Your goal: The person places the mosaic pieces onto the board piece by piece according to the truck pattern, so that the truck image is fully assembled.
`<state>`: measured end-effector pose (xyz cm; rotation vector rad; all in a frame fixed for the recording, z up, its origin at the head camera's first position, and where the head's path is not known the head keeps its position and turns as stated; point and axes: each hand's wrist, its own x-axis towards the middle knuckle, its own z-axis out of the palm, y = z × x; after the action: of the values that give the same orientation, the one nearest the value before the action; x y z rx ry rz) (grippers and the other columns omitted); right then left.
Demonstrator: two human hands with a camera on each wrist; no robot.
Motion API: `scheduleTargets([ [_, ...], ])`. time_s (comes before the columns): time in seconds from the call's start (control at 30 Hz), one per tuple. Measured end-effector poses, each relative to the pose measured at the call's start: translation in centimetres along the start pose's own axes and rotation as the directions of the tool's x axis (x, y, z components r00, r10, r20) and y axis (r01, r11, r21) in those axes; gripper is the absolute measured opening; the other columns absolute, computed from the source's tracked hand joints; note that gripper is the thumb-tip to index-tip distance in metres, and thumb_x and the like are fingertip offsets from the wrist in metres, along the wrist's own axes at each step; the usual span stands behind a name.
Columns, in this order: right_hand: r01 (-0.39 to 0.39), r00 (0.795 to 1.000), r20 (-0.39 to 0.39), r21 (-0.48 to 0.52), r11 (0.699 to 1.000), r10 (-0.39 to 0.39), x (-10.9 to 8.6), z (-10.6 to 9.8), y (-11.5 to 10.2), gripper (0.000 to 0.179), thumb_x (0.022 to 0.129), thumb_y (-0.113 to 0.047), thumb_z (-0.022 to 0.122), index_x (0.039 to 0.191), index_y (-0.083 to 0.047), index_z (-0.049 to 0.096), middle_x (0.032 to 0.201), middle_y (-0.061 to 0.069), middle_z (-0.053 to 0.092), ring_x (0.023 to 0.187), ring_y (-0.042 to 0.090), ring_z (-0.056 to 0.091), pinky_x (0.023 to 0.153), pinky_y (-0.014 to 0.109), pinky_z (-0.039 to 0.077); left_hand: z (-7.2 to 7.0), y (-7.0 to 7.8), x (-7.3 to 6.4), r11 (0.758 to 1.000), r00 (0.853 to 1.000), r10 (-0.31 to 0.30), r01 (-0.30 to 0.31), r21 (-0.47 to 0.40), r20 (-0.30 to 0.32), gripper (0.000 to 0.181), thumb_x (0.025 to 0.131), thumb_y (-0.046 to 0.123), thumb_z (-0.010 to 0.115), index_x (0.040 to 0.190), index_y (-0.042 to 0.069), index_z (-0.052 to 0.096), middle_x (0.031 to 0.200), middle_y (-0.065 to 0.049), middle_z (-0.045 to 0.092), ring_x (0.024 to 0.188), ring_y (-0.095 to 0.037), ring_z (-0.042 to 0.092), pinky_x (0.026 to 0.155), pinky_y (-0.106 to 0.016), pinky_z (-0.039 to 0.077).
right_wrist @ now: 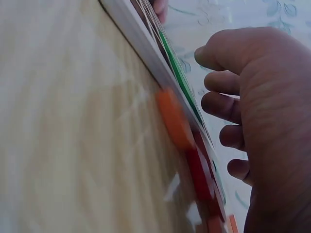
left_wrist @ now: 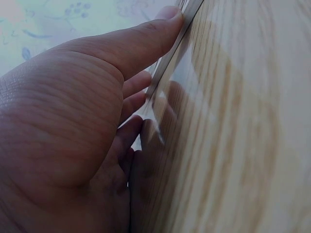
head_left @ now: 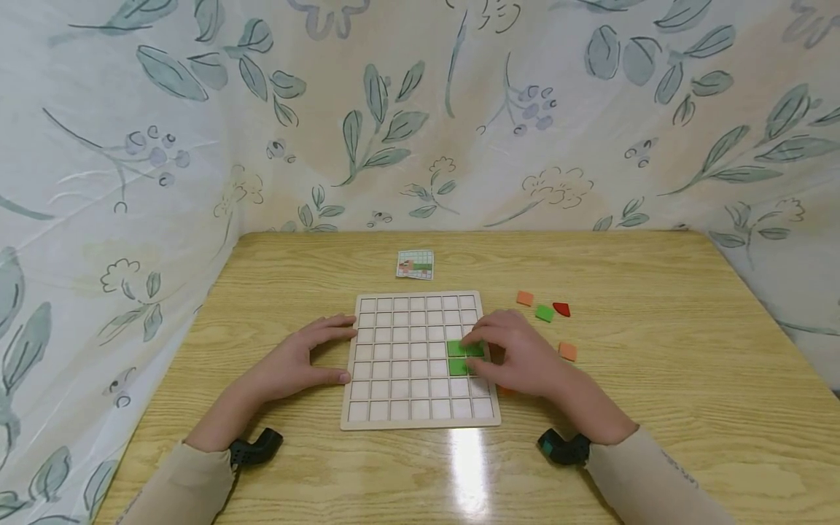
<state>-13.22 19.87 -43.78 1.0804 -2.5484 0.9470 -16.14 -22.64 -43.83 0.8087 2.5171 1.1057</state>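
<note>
Over the pale wooden grid board (head_left: 418, 352), my loosely parted right grip (head_left: 517, 355) seems to settle green square tiles (head_left: 457, 367), likely needing squaring next.

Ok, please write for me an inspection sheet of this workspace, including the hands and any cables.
Surface: wood-grain table, glare in front of the board.
Job's things: grid board with green tiles in cells at its right; orange pieces, a green piece and a red piece loose to its right; picture card behind it.
Clutter: nothing seen.
Left hand: touches the board's left edge.
Right hand: over the green tiles; no piece seen in its fingers.
Cables: none clearly seen; black device at the left wrist, another at the right.
Surroundings: floral backdrop behind the table.
</note>
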Motion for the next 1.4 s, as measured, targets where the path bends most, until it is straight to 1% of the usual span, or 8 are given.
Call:
scheduleTargets([
  [0.17,0.012,0.998,-0.066,-0.003,1.000,-0.012,-0.7,-0.7,1.7,0.022,0.087,-0.012,0.091,0.108,-0.010,0.084,0.102,-0.002,0.076,0.096,0.019,0.064,0.086,0.041,0.049,0.1,-0.2,0.0,1.000,1.000,0.006,-0.006,0.003,-0.001,0.076,0.090,0.045,0.092,0.156,0.022,0.063,0.172,0.004,0.042,0.163,-0.032,0.029,0.128,-0.063,0.026],
  [0.3,-0.026,0.995,-0.101,-0.005,1.000,0.025,-1.2,-1.6,2.8,0.023,0.086,-0.011,0.091,0.108,-0.008,0.083,0.106,0.000,0.078,0.099,0.021,0.068,0.087,0.044,0.044,0.2,-0.3,0.1,1.000,1.000,0.010,-0.010,0.003,-0.004,0.076,0.090,0.045,0.092,0.157,0.022,0.063,0.172,0.005,0.041,0.163,-0.032,0.029,0.128,-0.063,0.026],
  [0.5,-0.063,0.986,-0.155,-0.048,0.997,0.055,-1.9,-2.6,4.3,0.024,0.084,-0.011,0.091,0.107,-0.008,0.084,0.102,0.000,0.080,0.086,0.021,0.061,0.084,0.042,0.038,0.2,-0.4,0.1,1.000,1.000,0.008,-0.008,-0.001,-0.003,0.076,0.090,0.045,0.092,0.157,0.022,0.063,0.173,0.005,0.041,0.163,-0.032,0.029,0.128,-0.063,0.026],
  [0.67,-0.070,0.981,-0.188,-0.087,0.994,0.053,-2.4,-3.4,5.3,0.025,0.082,-0.007,0.090,0.107,-0.005,0.084,0.100,0.004,0.081,0.090,0.026,0.066,0.083,0.045,0.043,0.2,-0.4,0.1,1.000,1.000,0.006,-0.006,-0.003,0.000,0.077,0.090,0.046,0.092,0.157,0.023,0.063,0.172,0.006,0.041,0.163,-0.032,0.029,0.128,-0.063,0.026],
  [0.9,-0.094,0.978,-0.196,-0.117,0.989,0.070,-2.7,-4.5,6.3,0.023,0.081,-0.001,0.088,0.104,-0.003,0.084,0.101,0.008,0.081,0.090,0.029,0.070,0.082,0.048,0.049,0.1,-0.5,0.1,1.000,1.000,0.008,-0.008,-0.001,0.002,0.077,0.090,0.046,0.091,0.157,0.023,0.062,0.173,0.006,0.041,0.163,-0.032,0.029,0.128,-0.063,0.026],
  [1.1,-0.166,0.972,-0.192,-0.135,0.977,0.139,-3.3,-5.5,6.9,0.028,0.082,-0.002,0.088,0.110,-0.003,0.084,0.103,0.008,0.080,0.092,0.029,0.068,0.085,0.049,0.050,0.0,-0.3,0.2,1.000,1.000,0.007,-0.007,0.000,0.006,0.077,0.090,0.045,0.091,0.157,0.023,0.062,0.173,0.006,0.040,0.163,-0.031,0.029,0.128,-0.062,0.026],
  [1.27,-0.213,0.964,-0.193,-0.158,0.964,0.182,-3.9,-6.2,7.4,0.033,0.084,-0.006,0.088,0.116,-0.001,0.083,0.110,0.011,0.079,0.097,0.031,0.064,0.083,0.046,0.049,0.0,-0.3,0.1,1.000,1.000,0.005,-0.005,0.000,0.005,0.077,0.090,0.045,0.091,0.157,0.022,0.062,0.173,0.005,0.041,0.163,-0.031,0.029,0.128,-0.063,0.026],
  [1.4,-0.232,0.960,-0.195,-0.164,0.959,0.199,-4.4,-6.6,7.8,0.036,0.084,-0.008,0.090,0.119,-0.001,0.083,0.114,0.013,0.077,0.105,0.033,0.065,0.088,0.051,0.052,0.0,-0.3,0.1,1.000,1.000,0.006,-0.006,0.001,0.006,0.077,0.090,0.046,0.091,0.158,0.023,0.062,0.173,0.006,0.041,0.163,-0.031,0.029,0.128,-0.063,0.026],
])
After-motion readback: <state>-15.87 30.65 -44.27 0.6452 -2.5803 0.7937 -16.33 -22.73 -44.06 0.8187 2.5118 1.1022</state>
